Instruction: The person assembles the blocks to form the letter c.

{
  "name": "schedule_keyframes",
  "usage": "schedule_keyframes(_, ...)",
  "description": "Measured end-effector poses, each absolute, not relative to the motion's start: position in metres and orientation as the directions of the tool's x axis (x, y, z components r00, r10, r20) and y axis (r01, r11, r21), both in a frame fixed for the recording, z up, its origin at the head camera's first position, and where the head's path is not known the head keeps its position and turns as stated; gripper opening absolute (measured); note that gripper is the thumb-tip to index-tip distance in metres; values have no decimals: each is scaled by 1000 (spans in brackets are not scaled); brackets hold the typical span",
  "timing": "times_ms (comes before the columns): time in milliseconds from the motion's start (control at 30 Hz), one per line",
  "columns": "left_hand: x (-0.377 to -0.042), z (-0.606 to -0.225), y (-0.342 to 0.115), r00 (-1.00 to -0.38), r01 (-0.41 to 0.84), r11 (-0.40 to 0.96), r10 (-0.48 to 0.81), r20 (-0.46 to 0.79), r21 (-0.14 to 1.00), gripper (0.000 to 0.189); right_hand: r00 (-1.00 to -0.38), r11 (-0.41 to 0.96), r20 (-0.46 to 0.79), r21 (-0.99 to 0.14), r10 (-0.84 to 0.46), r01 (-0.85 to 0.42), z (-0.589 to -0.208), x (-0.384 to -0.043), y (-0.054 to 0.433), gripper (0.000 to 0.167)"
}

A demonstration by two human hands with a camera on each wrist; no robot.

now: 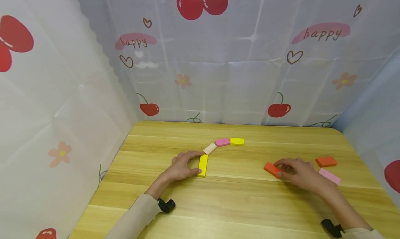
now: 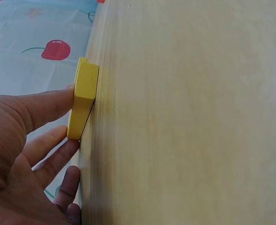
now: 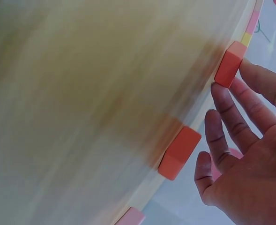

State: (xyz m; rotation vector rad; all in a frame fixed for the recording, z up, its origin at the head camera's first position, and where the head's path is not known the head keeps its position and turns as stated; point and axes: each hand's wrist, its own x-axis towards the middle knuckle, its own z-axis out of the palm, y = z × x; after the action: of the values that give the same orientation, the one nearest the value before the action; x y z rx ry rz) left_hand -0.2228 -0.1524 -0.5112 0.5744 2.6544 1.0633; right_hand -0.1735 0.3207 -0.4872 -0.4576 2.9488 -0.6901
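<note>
With thumb and forefinger, my left hand (image 1: 180,166) pinches a yellow block (image 1: 203,165) lying flat on the table. The same yellow block (image 2: 85,86) shows up close in the left wrist view, thumb against it. A plain wooden block (image 1: 210,148) touches its far end, followed by a pink block (image 1: 223,142) and another yellow block (image 1: 237,142) in a curving row. On the right, my right hand (image 1: 298,171) holds an orange block (image 1: 272,170) between thumb and fingers; the right wrist view shows this orange block (image 3: 230,64) at the fingertips.
Beyond the right hand lie a second orange block (image 1: 326,161) and a light pink block (image 1: 330,177). The wooden table (image 1: 231,204) meets a cherry-printed curtain (image 1: 218,90) along its back edge, with more sheeting at both sides.
</note>
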Motion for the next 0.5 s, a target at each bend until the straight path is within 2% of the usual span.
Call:
schedule_keyframes(267,-223,-513,-152,-899,271,654,435,-58,706,66,-939,832,39,-452,-341,-321,-486,-169,307,24)
schedule_keyframes(500,-224,-513,-152,-899,270,657,434,-60,704,66,-915,796,1,-493,-403,-351,-485,-169,296,25)
